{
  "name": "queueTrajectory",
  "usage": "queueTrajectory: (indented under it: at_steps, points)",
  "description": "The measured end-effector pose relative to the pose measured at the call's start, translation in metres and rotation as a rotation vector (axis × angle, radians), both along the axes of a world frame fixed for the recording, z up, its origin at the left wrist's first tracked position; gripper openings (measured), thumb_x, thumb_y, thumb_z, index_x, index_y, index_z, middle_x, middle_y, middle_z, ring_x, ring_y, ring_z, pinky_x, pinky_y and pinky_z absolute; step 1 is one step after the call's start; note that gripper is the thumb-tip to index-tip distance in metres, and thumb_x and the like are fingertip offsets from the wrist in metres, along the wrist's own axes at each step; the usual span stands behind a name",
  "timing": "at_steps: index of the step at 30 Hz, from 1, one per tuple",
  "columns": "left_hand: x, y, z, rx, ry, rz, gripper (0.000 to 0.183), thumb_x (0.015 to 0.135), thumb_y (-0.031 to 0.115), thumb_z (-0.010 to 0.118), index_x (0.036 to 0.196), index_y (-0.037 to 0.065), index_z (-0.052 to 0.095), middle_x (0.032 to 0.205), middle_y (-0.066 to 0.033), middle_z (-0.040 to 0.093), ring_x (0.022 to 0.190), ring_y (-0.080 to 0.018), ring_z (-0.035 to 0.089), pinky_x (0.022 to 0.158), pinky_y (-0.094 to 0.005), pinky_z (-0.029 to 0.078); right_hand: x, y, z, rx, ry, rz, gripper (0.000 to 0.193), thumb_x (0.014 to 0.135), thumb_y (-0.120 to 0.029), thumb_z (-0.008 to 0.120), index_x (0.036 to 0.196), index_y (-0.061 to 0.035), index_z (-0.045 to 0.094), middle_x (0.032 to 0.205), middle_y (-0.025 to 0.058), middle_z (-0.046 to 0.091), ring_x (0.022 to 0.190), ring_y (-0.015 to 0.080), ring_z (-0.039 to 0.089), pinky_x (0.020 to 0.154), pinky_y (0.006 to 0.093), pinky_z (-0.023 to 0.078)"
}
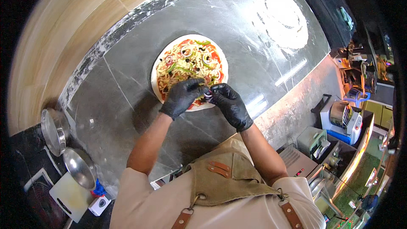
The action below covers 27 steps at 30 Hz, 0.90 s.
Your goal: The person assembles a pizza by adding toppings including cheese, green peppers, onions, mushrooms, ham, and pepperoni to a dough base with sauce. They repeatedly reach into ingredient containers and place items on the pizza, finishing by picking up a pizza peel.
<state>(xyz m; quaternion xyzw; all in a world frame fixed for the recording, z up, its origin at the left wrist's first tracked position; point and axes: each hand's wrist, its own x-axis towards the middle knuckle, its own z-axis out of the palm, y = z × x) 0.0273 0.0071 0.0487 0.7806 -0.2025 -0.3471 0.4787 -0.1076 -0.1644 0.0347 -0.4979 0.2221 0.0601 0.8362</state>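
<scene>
An unbaked pizza (pixel 190 68) lies on the grey stone counter, topped with shredded cheese, red sauce, black olive pieces, green pepper strips and onion rings. Both my hands wear black gloves and meet over its near right edge. My left hand (pixel 183 96) is closed, its fingertips pinched at a small bunch of red onion slices (pixel 208 96). From the other side, my right hand (pixel 231 106) pinches the same onion slices between thumb and fingers. The gloves partly hide the onion and the near part of the pizza.
White flour (pixel 283 19) is spread on the counter (pixel 140 51) at the far right. Metal bowls (pixel 79 168) and a white cutting board (pixel 71 197) sit at the lower left. A white kitchen scale (pixel 341 121) with a metal pot stands at the right.
</scene>
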Motion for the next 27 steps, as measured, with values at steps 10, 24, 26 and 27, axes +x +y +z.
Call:
queueTrajectory:
  at_steps: [10,24,26,27]
  points:
    - [0.022,0.013,-0.034,-0.128,-0.213,0.230,0.022,0.093,0.016,0.074,0.109,0.001,0.077,0.102,-0.0157,0.077,0.093,-0.0249,0.074,0.086,-0.0350,0.055,0.026,0.001,-0.006,-0.180,-0.017,-0.110,0.025,0.105,-0.011,0.060,0.127,0.0014,0.060,0.114,0.0113,0.069,0.102,0.0185,0.068,0.092,0.0322,0.056]
    - [0.001,0.007,-0.014,-0.283,-0.650,-0.055,0.025,0.085,0.006,0.074,0.110,0.009,0.076,0.106,-0.0124,0.070,0.100,-0.0338,0.067,0.087,-0.0421,0.053,0.034,-0.017,0.010,0.138,0.099,0.068,0.026,0.105,-0.012,0.055,0.127,0.0014,0.062,0.115,0.0104,0.070,0.107,0.0181,0.066,0.096,0.0330,0.053]
    - [0.002,0.010,-0.014,-0.292,-0.584,-0.052,0.021,0.085,0.007,0.072,0.105,0.009,0.077,0.102,-0.0112,0.071,0.097,-0.0337,0.068,0.085,-0.0434,0.054,0.031,-0.021,0.014,0.166,0.097,0.096,0.028,0.104,-0.011,0.056,0.129,0.0018,0.061,0.115,0.0103,0.070,0.107,0.0178,0.066,0.096,0.0333,0.053]
    - [0.002,0.013,-0.014,-0.253,-0.647,-0.066,0.023,0.085,0.006,0.070,0.107,0.008,0.076,0.103,-0.0123,0.070,0.098,-0.0337,0.068,0.086,-0.0439,0.054,0.029,-0.024,0.016,0.110,0.124,0.076,0.030,0.103,-0.009,0.056,0.130,0.0019,0.060,0.116,0.0107,0.070,0.108,0.0181,0.066,0.097,0.0335,0.053]
